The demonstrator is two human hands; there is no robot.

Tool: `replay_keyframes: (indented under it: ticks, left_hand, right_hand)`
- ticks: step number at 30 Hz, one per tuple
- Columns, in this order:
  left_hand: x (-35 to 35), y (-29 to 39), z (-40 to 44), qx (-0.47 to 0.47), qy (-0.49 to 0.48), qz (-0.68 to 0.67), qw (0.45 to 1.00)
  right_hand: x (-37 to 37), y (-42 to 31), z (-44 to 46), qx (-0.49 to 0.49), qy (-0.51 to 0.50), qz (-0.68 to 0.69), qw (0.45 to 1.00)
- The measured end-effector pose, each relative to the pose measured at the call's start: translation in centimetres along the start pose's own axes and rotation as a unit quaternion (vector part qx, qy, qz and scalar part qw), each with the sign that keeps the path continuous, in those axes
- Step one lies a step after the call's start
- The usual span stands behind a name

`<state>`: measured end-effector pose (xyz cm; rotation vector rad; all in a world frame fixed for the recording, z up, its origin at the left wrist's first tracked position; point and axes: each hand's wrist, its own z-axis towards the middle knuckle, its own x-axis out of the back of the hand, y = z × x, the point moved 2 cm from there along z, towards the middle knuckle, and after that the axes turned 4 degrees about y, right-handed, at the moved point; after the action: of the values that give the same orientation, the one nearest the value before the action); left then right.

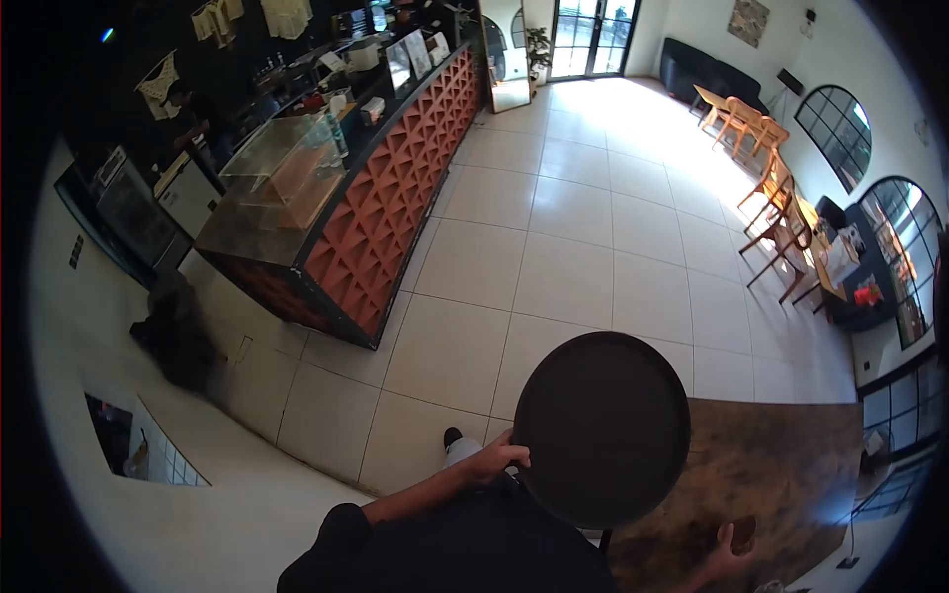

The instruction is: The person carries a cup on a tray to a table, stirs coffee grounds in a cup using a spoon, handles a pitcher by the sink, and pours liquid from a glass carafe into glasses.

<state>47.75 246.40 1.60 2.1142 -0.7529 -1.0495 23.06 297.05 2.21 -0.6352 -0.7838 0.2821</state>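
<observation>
My left hand (pixel 502 457) is closed around the left edge of a round black serving tray (pixel 603 430). The tray is held in front of my body, and its upper surface carries nothing. Over the brown wooden table (pixel 771 455) at the lower right, my right hand (pixel 730 559) is closed on a small reddish-brown object (pixel 741 535). Its exact kind is too small and blurred to tell. The tray covers part of the table's left side.
A counter (pixel 371 212) with red patterned panels and a glass display case (pixel 287 163) stands at the left. Another person (pixel 198 119) is behind it. Wooden chairs (pixel 791 237) line the right wall. A white tiled floor (pixel 563 257) stretches to glass doors (pixel 593 40).
</observation>
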Motion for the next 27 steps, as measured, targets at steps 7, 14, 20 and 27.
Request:
replay_keyframes:
  ticks: [7,14,20,27]
  left_hand:
    - [0.2,0.4,0.2,-0.011,0.025,-0.017,0.999]
    - [3.7,0.4,-0.1,-0.044,0.034,-0.034,0.998]
    - [8.5,3.2,-1.5,-0.09,0.085,-0.072,0.99]
    - [17.3,7.1,-5.8,-0.141,0.17,-0.097,0.97]
  right_hand:
    - [-1.0,4.0,0.4,-0.03,0.045,0.021,0.998]
    - [-2.1,3.3,-0.4,0.11,0.168,-0.147,0.968]
    - [-9.0,-10.9,-5.9,0.133,0.058,0.115,0.983]
    - [-18.6,-34.4,-23.3,-0.159,-0.383,0.412,0.811]
